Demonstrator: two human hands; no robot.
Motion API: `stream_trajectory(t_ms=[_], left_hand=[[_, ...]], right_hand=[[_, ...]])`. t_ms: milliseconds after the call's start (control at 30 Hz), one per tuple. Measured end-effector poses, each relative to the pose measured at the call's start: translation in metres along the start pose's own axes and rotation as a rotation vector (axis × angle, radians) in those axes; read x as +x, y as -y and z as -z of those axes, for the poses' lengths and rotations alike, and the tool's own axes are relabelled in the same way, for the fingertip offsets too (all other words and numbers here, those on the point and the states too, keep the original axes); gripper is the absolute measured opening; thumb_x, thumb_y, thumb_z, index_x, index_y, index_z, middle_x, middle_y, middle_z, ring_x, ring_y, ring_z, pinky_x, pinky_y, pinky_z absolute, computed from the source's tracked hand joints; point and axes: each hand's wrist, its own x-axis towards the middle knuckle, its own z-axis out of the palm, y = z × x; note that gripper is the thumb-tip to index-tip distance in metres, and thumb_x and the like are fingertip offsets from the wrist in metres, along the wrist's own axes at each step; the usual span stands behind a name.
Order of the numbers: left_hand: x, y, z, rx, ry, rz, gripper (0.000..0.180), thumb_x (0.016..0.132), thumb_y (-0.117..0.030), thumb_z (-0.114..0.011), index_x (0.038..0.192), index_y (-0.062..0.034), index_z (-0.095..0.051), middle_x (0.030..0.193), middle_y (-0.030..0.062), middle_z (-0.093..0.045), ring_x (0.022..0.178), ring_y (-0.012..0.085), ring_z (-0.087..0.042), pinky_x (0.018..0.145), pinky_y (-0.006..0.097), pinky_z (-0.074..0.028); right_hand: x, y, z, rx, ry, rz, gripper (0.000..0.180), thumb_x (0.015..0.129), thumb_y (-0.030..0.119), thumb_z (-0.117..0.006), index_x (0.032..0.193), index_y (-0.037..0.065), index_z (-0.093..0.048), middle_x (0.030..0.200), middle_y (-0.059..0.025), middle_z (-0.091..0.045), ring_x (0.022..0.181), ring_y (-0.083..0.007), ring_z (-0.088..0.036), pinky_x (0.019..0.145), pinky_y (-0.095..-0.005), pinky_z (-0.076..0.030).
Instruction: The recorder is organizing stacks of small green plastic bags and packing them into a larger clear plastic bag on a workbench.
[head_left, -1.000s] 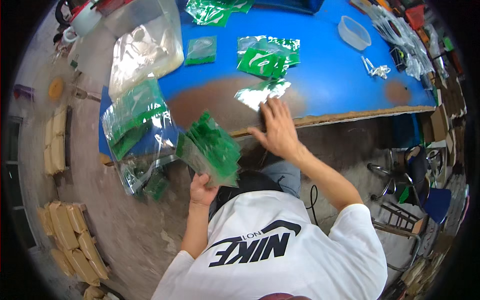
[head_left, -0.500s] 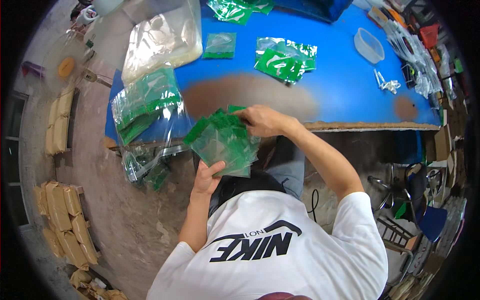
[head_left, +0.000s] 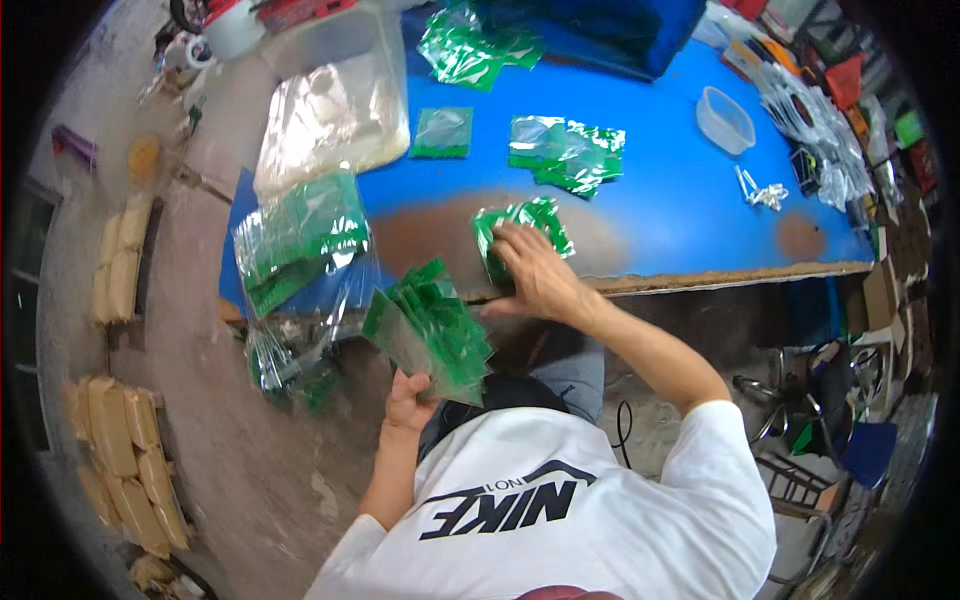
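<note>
Lower centre, the left hand [head_left: 408, 398] pinches a fan of flat green-and-clear plastic packets [head_left: 432, 335]; at centre, the right hand [head_left: 545, 278], loosely spread, covers glossy green packets [head_left: 542, 213] on the blue-topped table [head_left: 665, 215], apparently placing or squaring them. The next move calls for light fingertips.

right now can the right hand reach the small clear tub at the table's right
Likely yes, with a stretch: the right hand is at the nearest green packets, and only bare tabletop shows between them and the tub.

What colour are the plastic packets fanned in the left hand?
The plastic packets are green with clear parts; see the head view.
</note>
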Motion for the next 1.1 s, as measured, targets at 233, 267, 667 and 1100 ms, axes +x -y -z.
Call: stream_trajectory(t_ms=[233,267,667,1100], left_hand=[[0.025,0.009,0.002,-0.137,0.046,0.079,0.061,0.081,-0.007,-0.072,0.137,0.0011,-0.048,0.126,0.0112,-0.062,0.119,0.0265,-0.059,0.105,0.041,-0.047],[0.028,0.012,0.004,-0.140,0.049,0.072,0.061,0.081,-0.007,-0.072,0.137,0.0011,-0.048,0.126,0.0112,-0.062,0.119,0.0265,-0.059,0.105,0.041,-0.047],[0.033,0.011,-0.012,-0.459,-0.117,0.004,0.051,0.084,-0.009,-0.072,0.132,-0.0047,-0.054,0.131,0.0119,-0.060,0.128,0.0322,-0.052,0.112,0.051,-0.040],[0.015,0.032,0.026,-0.348,-0.144,-0.031,0.064,0.078,-0.012,-0.074,0.137,-0.0033,-0.050,0.138,0.0112,-0.056,0.129,0.0346,-0.052,0.112,0.052,-0.040]], right_hand=[[0.004,0.010,0.036,0.400,-0.487,-0.371,0.018,0.085,0.006,-0.069,0.101,0.004,-0.062,0.094,-0.0109,-0.063,0.083,-0.0258,-0.061,0.077,-0.0334,-0.049],[0.013,0.013,0.035,0.398,-0.485,-0.363,0.018,0.085,0.006,-0.069,0.101,0.004,-0.062,0.094,-0.0109,-0.063,0.083,-0.0258,-0.061,0.077,-0.0334,-0.049],[0.020,0.016,-0.002,0.926,0.101,-0.548,0.077,0.104,0.058,-0.021,0.102,-0.006,-0.064,0.088,-0.0130,-0.065,0.083,-0.0230,-0.057,0.082,-0.0373,-0.047],[0.194,-0.088,-0.075,-0.375,0.359,-0.015,0.031,0.094,0.029,-0.055,0.108,0.003,-0.065,0.115,-0.0233,-0.064,0.102,-0.0399,-0.066,0.082,-0.0457,-0.057]])
